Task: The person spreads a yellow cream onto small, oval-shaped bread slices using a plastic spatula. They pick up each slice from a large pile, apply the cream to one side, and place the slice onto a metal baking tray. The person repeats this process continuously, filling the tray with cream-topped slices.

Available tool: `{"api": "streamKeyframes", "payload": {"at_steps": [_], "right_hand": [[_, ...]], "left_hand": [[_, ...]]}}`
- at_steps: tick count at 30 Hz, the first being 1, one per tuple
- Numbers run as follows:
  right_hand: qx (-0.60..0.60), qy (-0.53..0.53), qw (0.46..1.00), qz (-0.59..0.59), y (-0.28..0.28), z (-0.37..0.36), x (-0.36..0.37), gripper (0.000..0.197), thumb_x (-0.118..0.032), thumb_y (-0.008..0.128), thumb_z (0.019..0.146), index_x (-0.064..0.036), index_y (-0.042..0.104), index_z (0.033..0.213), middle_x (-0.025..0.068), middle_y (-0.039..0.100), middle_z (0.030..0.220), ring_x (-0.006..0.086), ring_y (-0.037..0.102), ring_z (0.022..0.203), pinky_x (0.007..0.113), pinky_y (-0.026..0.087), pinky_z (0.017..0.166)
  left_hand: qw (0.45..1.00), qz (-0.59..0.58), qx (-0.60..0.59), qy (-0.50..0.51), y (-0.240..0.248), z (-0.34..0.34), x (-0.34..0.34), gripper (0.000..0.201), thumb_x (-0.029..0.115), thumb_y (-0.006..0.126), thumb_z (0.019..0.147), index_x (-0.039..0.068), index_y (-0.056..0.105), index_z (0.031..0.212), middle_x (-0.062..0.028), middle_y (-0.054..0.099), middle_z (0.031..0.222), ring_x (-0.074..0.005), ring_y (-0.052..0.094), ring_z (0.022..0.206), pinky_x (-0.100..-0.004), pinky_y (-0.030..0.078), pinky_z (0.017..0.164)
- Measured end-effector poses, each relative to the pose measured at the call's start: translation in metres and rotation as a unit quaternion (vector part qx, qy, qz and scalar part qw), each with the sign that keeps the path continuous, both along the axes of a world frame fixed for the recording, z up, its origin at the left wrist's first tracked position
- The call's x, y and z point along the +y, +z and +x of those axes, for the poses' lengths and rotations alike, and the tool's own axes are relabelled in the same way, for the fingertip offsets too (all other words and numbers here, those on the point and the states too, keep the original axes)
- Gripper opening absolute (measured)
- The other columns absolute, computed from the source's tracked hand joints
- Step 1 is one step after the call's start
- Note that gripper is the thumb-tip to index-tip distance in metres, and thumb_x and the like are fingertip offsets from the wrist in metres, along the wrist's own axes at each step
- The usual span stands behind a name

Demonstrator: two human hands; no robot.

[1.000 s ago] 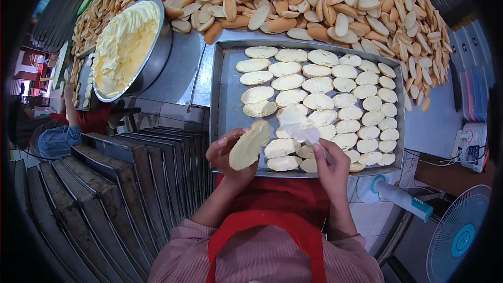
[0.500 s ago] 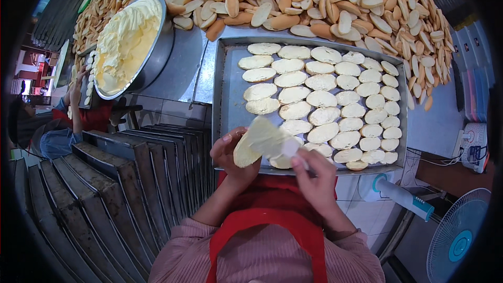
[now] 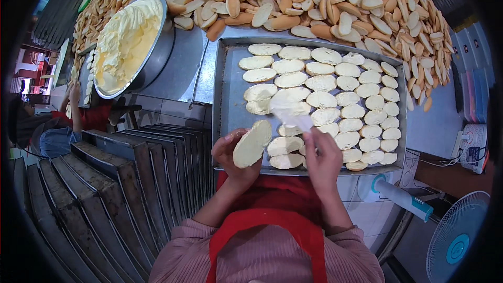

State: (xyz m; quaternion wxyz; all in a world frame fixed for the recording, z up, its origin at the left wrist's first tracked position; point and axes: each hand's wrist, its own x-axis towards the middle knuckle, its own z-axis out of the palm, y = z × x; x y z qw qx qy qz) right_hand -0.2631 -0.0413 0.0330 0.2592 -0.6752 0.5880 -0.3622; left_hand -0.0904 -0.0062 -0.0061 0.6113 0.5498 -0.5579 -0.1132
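My left hand grips an oval slice of bread near the front left corner of a metal baking tray. The slice is tilted, its pale, cream-coloured face turned up. In my right hand is a spatula with a pale, cream-smeared blade, blurred by motion. It hovers over the tray, apart from the slice. Rows of cream-topped oval bread slices lie in the tray; my right hand and the spatula hide some of them.
A steel bowl of yellow cream stands at the left. Bread slices are heaped along the back. Empty trays stand on edge at lower left. A co-worker's hand shows at far left; a fan stands at lower right.
The spatula has lifted off the slice in my left hand and moved up and to the right with my right hand. My left hand has barely moved.
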Motion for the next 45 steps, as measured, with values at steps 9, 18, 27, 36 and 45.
{"api": "streamKeyframes", "payload": {"at_steps": [9, 18, 27, 36, 45], "right_hand": [[0.0, 0.022, 0.999, 0.044, 0.001, -0.002, -0.002, 0.023, -0.019, 0.064, 0.086, 0.0015, 0.066, 0.097, 0.0129, 0.062, 0.076, 0.0232, 0.057, 0.058, 0.031, 0.043, 0.052], [-0.028, -0.032, 0.999, 0.031, -0.016, -0.021, -0.007, 0.027, -0.021, 0.063, 0.089, 0.0043, 0.065, 0.098, 0.0138, 0.065, 0.081, 0.0191, 0.059, 0.064, 0.029, 0.045, 0.055], [-0.04, -0.032, 0.997, 0.05, -0.011, -0.023, -0.004, 0.027, -0.021, 0.063, 0.089, 0.0044, 0.065, 0.098, 0.0142, 0.065, 0.082, 0.0205, 0.061, 0.068, 0.028, 0.046, 0.06], [-0.003, -0.043, 0.996, 0.073, -0.013, -0.021, -0.007, 0.023, -0.022, 0.062, 0.088, -0.0015, 0.067, 0.096, 0.0099, 0.064, 0.078, 0.0195, 0.059, 0.062, 0.031, 0.044, 0.058], [0.258, 0.088, 0.958, -0.089, -0.025, -0.001, -0.038, 0.017, -0.025, 0.063, 0.084, -0.0127, 0.068, 0.095, 0.0014, 0.056, 0.067, 0.0175, 0.055, 0.057, 0.034, 0.035, 0.057]], "left_hand": [[0.998, -0.01, 0.046, -0.031, -0.007, 0.0, 0.006, 0.069, -0.002, 0.072, 0.073, 0.01, 0.026, 0.124, -0.0099, 0.049, 0.109, -0.0209, 0.055, 0.097, -0.0338, 0.046, 0.086], [0.923, 0.349, 0.152, -0.057, -0.025, 0.033, 0.002, 0.058, 0.001, 0.069, 0.073, 0.005, 0.039, 0.122, -0.0116, 0.058, 0.106, -0.0176, 0.061, 0.096, -0.0305, 0.052, 0.078], [0.907, 0.337, -0.24, -0.083, -0.004, 0.053, -0.006, 0.101, 0.0, 0.074, 0.066, 0.01, 0.013, 0.146, -0.019, 0.054, 0.115, -0.0328, 0.052, 0.109, -0.0409, 0.04, 0.098], [0.886, 0.359, -0.276, -0.102, -0.012, 0.056, -0.008, 0.091, -0.001, 0.068, 0.072, 0.01, 0.017, 0.146, -0.0169, 0.058, 0.104, -0.0322, 0.055, 0.1, -0.0405, 0.042, 0.091], [0.878, 0.369, -0.287, -0.102, -0.013, 0.054, -0.006, 0.088, -0.002, 0.067, 0.074, 0.011, 0.018, 0.146, -0.015, 0.061, 0.102, -0.0313, 0.057, 0.098, -0.0401, 0.043, 0.09]]}}
